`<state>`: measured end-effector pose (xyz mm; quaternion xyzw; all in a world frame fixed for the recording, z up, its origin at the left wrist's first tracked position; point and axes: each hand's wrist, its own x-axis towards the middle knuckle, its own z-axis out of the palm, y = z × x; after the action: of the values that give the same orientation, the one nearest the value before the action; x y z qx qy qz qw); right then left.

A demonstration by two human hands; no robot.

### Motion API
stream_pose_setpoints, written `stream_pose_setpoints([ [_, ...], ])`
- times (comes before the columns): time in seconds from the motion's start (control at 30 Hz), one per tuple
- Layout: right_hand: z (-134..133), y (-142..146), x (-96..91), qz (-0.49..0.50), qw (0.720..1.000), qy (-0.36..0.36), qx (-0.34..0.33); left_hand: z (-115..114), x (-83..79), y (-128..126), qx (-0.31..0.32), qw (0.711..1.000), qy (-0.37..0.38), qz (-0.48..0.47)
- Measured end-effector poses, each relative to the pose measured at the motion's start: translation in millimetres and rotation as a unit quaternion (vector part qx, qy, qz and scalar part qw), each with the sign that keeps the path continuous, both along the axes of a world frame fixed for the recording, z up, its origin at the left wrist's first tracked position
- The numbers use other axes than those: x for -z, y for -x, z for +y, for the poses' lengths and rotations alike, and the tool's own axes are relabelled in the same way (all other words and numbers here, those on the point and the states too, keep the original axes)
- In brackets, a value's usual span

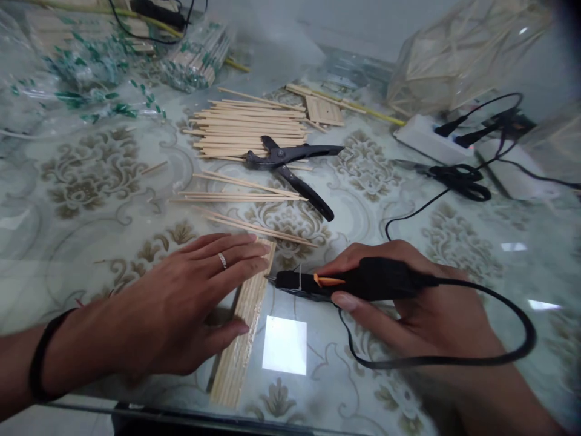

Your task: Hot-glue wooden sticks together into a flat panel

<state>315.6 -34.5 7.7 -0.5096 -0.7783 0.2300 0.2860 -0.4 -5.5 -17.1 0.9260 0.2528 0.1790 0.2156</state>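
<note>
My left hand (181, 303) lies flat, fingers stretched out, pressing on a panel of wooden sticks laid side by side (242, 330) near the table's front edge. My right hand (408, 303) grips a black glue gun (358, 281) with an orange trigger. Its nozzle points left and touches the panel's right edge beside my left fingertips. A black cord (454, 357) loops from the gun around my right wrist.
Loose wooden sticks (245, 124) lie in heaps behind, with black cutting pliers (295, 166) on them. Black scissors (458, 178), a white power strip (426, 139) with plugs, bagged sticks (195, 57) and a stick-frame model in plastic (458, 54) stand further back on the glass-topped table (91, 181).
</note>
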Motion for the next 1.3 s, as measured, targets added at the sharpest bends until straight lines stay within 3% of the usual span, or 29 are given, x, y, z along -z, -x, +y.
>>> stream_pose_setpoints([
  [0.67,-6.9,6.4,-7.1,0.013,0.992,0.041,-0.117,7.6,-7.0,-4.5,-0.032,0.998,0.013,0.058],
  [0.87,-10.0,9.4,-6.6,0.015,0.99,0.063,-0.122,20.8,-18.1,-2.9,-0.003,0.993,0.014,0.113],
  [1.03,-9.4,13.2,-15.9,0.031,0.985,0.088,-0.145,26.1,-8.1,5.4,0.021,0.997,0.022,0.069],
  [1.3,-13.2,8.9,-15.3,0.02,0.995,0.076,-0.06,27.7,1.9,8.0,0.049,0.998,0.013,0.023],
])
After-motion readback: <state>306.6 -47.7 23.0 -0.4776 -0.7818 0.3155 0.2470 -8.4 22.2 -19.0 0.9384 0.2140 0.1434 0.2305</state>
